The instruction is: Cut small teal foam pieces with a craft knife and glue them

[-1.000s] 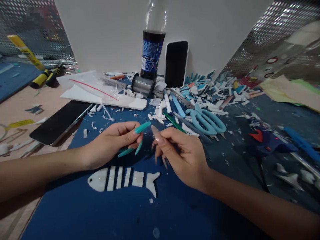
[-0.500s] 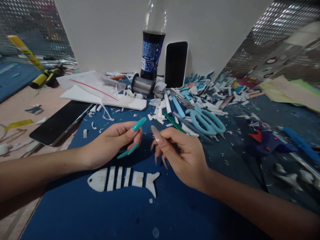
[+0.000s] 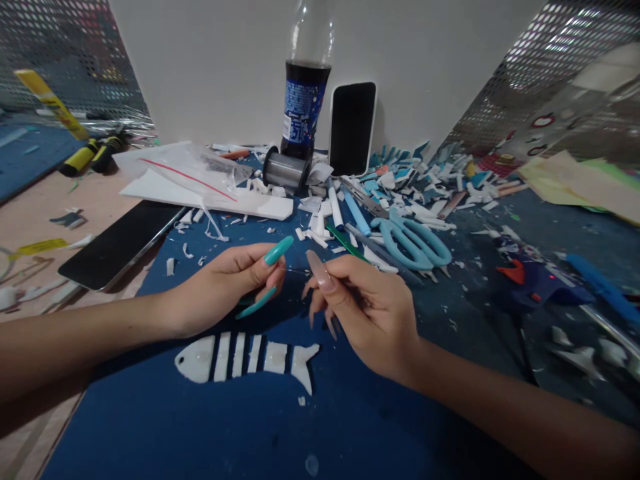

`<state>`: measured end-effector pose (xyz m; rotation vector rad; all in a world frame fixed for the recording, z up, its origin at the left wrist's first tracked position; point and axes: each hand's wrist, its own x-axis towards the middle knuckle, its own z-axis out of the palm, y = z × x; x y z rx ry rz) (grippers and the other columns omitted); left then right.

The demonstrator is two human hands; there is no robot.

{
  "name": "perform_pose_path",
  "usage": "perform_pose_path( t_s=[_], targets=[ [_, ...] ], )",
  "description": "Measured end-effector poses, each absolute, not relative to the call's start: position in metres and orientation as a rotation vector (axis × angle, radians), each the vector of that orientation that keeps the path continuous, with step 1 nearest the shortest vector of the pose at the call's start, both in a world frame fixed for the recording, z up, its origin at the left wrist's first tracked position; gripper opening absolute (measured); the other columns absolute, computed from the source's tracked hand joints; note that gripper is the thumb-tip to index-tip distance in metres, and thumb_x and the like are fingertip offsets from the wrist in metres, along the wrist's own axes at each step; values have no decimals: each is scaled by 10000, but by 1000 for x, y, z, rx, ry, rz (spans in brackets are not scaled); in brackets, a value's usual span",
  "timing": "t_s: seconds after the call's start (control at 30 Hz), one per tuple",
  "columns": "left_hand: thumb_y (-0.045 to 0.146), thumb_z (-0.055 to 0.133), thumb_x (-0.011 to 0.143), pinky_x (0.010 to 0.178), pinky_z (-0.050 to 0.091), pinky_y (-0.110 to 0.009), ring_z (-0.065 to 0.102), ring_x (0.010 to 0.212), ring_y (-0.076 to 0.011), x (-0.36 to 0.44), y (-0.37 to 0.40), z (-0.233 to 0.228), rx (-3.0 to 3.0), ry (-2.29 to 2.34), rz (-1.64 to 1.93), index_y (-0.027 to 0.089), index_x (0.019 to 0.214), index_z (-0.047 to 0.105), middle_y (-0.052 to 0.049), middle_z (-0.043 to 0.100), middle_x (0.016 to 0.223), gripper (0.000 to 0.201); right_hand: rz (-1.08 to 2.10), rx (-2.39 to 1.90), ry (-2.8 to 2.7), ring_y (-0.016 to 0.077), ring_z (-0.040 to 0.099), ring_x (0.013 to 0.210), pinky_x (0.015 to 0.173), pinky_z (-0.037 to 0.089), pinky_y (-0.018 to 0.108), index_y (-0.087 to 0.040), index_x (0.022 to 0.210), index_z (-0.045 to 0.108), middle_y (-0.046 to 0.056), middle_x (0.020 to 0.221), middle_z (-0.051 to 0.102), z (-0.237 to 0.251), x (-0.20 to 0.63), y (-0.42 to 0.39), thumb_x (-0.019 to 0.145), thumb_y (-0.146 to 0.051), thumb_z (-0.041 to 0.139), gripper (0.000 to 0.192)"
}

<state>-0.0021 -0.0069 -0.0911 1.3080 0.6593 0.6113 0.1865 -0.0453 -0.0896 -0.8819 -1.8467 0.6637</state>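
Note:
My left hand (image 3: 240,283), with long turquoise nails, is closed in a pinch on one end of a thin clear thread (image 3: 299,272). My right hand (image 3: 367,307), with long pale nails, pinches the same thread a short way to the right. The thread is so fine that only a bit of it shows between the fingertips. Below my hands, a white fish cut into several separate pieces (image 3: 195,360) lies flat on the blue mat (image 3: 240,427). Its head with a dark eye hole is at the left, its tail at the right. Neither hand touches it.
Behind my hands stand a spool of thread (image 3: 286,171), a cola bottle (image 3: 302,110) and a propped phone (image 3: 353,129). Light-blue scissors (image 3: 413,240) lie among scraps. A glue gun (image 3: 543,283) is at the right; a dark phone (image 3: 123,245) lies left.
My right hand has shifted very slightly, and the fingers of both hands have moved a little. The fish pieces have stayed in place.

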Motion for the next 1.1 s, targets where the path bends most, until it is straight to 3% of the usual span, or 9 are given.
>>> perform_pose_path(
  t_s=[0.9, 1.1],
  targets=[
    [353, 478, 899, 483, 289, -155, 345, 481, -42, -3, -7, -91, 1219, 533, 602, 152, 657, 487, 52, 436, 558, 314, 619, -839, -1865, 24, 548, 459, 453, 420, 93, -121, 779, 575, -14, 583, 595, -90, 187, -46, 902, -85, 471, 165],
    [326, 470, 907, 491, 296, -151, 357, 491, -37, -4, -7, -93, 1216, 547, 569, 145, 678, 507, 46, 469, 568, 294, 606, -848, -1883, 20, 531, 447, 448, 404, 96, -120, 712, 562, -11, 563, 583, -88, 184, -45, 902, -98, 475, 211]
  ],
)
